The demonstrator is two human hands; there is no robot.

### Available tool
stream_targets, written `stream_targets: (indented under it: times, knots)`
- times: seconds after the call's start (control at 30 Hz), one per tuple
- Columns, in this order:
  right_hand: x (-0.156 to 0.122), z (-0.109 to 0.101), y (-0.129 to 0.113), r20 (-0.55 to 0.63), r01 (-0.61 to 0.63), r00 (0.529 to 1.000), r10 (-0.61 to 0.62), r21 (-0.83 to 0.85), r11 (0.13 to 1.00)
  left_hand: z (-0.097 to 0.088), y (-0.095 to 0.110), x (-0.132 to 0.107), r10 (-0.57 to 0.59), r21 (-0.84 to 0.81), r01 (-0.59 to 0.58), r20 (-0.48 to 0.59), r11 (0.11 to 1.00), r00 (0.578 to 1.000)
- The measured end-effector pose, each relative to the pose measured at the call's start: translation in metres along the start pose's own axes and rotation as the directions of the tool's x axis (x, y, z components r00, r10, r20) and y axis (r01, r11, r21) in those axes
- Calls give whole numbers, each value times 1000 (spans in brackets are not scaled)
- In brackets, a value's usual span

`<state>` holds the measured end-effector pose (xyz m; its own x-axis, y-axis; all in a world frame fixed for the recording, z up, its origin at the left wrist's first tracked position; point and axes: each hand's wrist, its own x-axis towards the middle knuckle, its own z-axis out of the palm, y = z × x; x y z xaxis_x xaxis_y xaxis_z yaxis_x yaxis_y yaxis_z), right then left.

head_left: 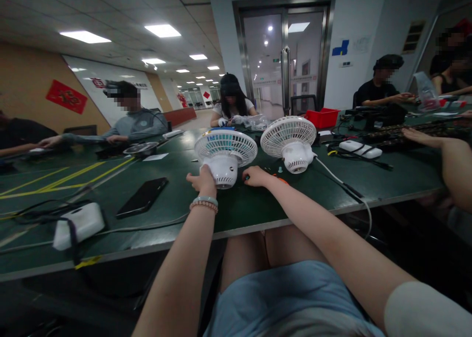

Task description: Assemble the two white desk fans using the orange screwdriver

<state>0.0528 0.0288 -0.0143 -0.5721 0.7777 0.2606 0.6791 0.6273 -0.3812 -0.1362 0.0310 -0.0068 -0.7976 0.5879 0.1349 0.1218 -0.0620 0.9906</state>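
A white fan (225,153) rests on the green table, its round grille up and its motor housing facing me. My left hand (203,181) is closed round the left side of that housing, with the thumb side partly hidden. Just right of the fan, my right hand (255,177) is closed on something small and dark at its fingertips, too small to name. Beyond my right hand stands a second white fan (295,148), tilted the same way, with a white cord (330,171) running from its housing. Near my right hand lies a small light-blue piece (280,169).
A black phone (142,197) and a white box with black cable (79,225) lie to the left on the green table (236,211). A white power bank-like block (360,149) and a red bin (321,117) are to the right. Several people sit around the table.
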Motion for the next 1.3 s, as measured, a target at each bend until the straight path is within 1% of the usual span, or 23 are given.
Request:
stream_targets:
  times: [0.07, 0.1, 0.13, 0.17, 0.2, 0.3, 0.37, 0.4, 0.47, 0.57, 0.7, 0.9, 1.0, 1.07, 1.13, 1.17, 1.23, 1.27, 1.3]
  knots:
    - [0, 0, 0, -6, -2, 1000, 2, -2, 1000, -2, 3, -4, -56, 103, 63, -66, 993, 996]
    - [0, 1, 0, -9, -3, 1000, 3, -3, 1000, -3, 6, -7, -68, 136, 78, -77, 988, 995]
    - [0, 1, 0, -12, -5, 1000, 5, -5, 1000, -4, 9, -11, -50, 164, 60, -67, 985, 996]
    - [0, 1, 0, -12, -8, 1000, 8, -8, 1000, -5, 12, -15, -8, 196, 19, -58, 980, 998]
    - [0, 1, 1, -11, -11, 1000, 11, -12, 1000, -6, 14, -20, 62, 236, -49, -50, 970, 997]
    - [1, 2, 1, -6, -11, 1000, 11, -21, 1000, -6, 19, -35, 280, 333, -264, 0, 905, 960]
    - [2, 3, 2, -5, -7, 1000, 7, -22, 1000, -5, 20, -44, 348, 365, -343, 53, 866, 936]
    - [2, 3, 2, -3, -7, 1000, 7, -24, 1000, -5, 19, -47, 362, 378, -361, 73, 853, 929]
    - [3, 3, 1, 6, -11, 1000, 11, -34, 999, -2, 18, -51, 362, 395, -368, 92, 842, 928]
    - [3, 2, -1, 10, -19, 1000, 20, -47, 999, 1, 15, -53, 351, 400, -354, 82, 845, 933]
    - [2, 2, -2, 2, -16, 1000, 16, -52, 999, 6, 15, -53, 382, 404, -380, 79, 833, 921]
    - [3, 4, -1, -7, 7, 1000, -8, -83, 997, 12, 12, -50, 360, 395, -357, 69, 846, 930]
    - [0, 1, -5, -9, 16, 1000, -17, -112, 994, 12, 10, -48, 409, 408, -404, 79, 819, 909]
    - [-4, -2, -10, -51, -21, 999, 14, -138, 990, 10, 11, -50, 461, 419, -456, 96, 785, 882]
    - [-9, -7, -15, -127, -116, 987, 94, -174, 978, 8, 12, -54, 516, 434, -505, 102, 746, 851]
    - [-12, -9, -17, -182, -179, 973, 144, -194, 965, 7, 13, -56, 540, 442, -524, 100, 728, 836]
    - [-16, -15, -20, -304, -316, 921, 245, -215, 924, 5, 15, -60, 580, 457, -555, 99, 695, 809]
    - [-17, -17, -21, -343, -374, 894, 289, -212, 903, 4, 16, -62, 593, 462, -566, 102, 683, 799]
    - [-18, -19, -22, -357, -418, 874, 330, -205, 885, 3, 17, -63, 601, 464, -574, 107, 675, 792]
